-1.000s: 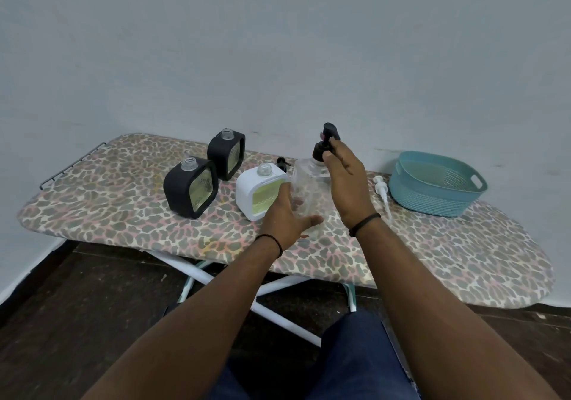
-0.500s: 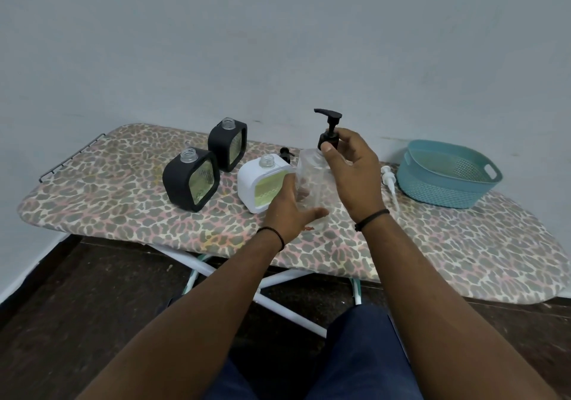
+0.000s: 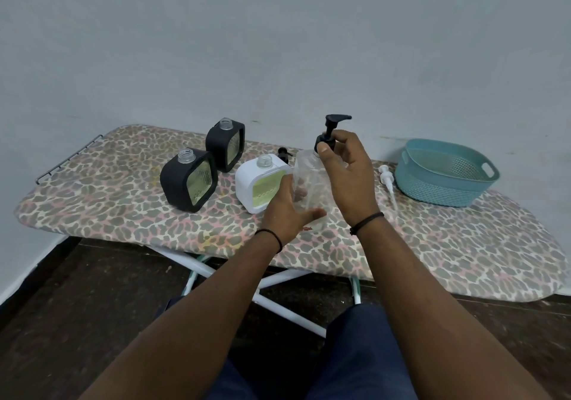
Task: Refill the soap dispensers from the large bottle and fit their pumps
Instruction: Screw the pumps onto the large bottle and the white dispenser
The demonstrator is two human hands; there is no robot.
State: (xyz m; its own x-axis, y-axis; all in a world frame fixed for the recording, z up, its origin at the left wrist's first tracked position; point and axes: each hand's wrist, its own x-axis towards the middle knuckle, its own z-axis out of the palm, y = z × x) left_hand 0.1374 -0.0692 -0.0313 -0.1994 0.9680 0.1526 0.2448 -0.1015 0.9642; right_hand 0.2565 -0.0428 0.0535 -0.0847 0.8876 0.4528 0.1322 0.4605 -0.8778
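You're looking down at an ironing board (image 3: pixel 102 201) with a leopard-print cover, set against a plain pale grey wall (image 3: pixel 278 44). At its far left end there's a wire rack (image 3: pixel 66 160). Under it, white crossed legs (image 3: pixel 216 276) stand on a dark floor (image 3: pixel 61 307), and your dark trousers (image 3: pixel 355 353) show at the bottom.

Leftmost on the board, a black dispenser (image 3: pixel 188 180) stands with its neck open and no pump. Just behind it to the right, a second black dispenser (image 3: pixel 225 144), also uncapped. Next comes a white dispenser (image 3: pixel 258 183), neck open, and a small black pump (image 3: pixel 283 154) lies behind it.

Now the centre: your left hand (image 3: pixel 287 211) wraps the lower part of the clear bottle (image 3: pixel 312 189), fingers curled round its side, thumb across the front. The bottle stands upright on the board, just right of the white dispenser. Your right hand (image 3: pixel 346 174) is up at the bottle's neck, thumb and fingers pinching the collar of the bottle pump (image 3: pixel 330 130), whose spout points right. Both wrists wear a thin dark band.

Right of that hand, a white pump (image 3: pixel 387 183) lies on the cover, tube toward you. At the far right a teal basket (image 3: pixel 445 172) sits near the wall.
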